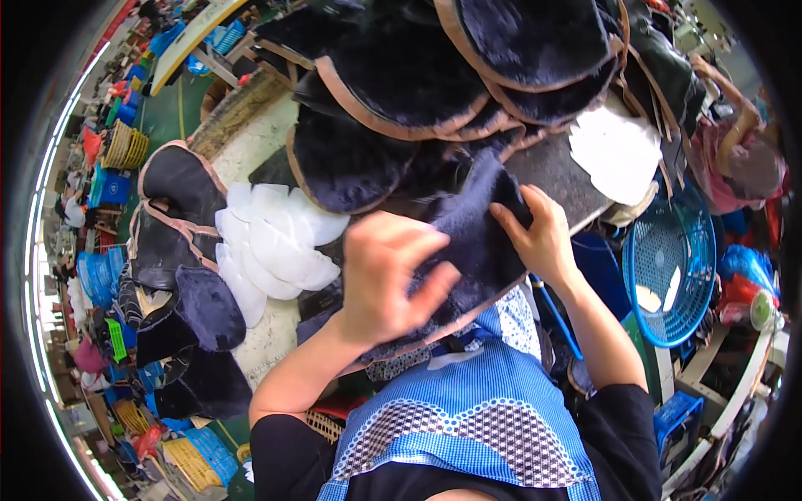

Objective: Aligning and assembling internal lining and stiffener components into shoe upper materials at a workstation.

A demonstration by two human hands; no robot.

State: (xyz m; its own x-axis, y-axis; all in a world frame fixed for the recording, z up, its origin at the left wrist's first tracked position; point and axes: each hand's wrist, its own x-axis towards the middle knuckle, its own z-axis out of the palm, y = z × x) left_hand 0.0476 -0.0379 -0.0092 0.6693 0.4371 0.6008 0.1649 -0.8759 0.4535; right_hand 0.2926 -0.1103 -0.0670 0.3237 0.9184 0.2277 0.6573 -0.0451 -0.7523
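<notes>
A dark navy furry lining piece (pixel 472 225) with a pale edge along its near side lies before me, reaching to my apron. My right hand (pixel 539 238) grips its right side, thumb on the fur and fingers around the edge. Over its left part hovers my left hand (pixel 393 275), blurred by motion, with thumb and fingers apart and nothing between them. Just beyond are piled dark fur-lined pieces (pixel 401 75) with pinkish-tan bound edges. To the left of my left hand sits an overlapping stack of white rounded sheets (pixel 276 242).
More white sheets (pixel 616 154) lie at the table's right end. A blue plastic basket (pixel 668 259) stands to the right, with pale scraps inside. Bound dark pieces (pixel 175 209) and loose fur pieces (pixel 209 309) hang at the left edge. Another person (pixel 739 159) is at the far right.
</notes>
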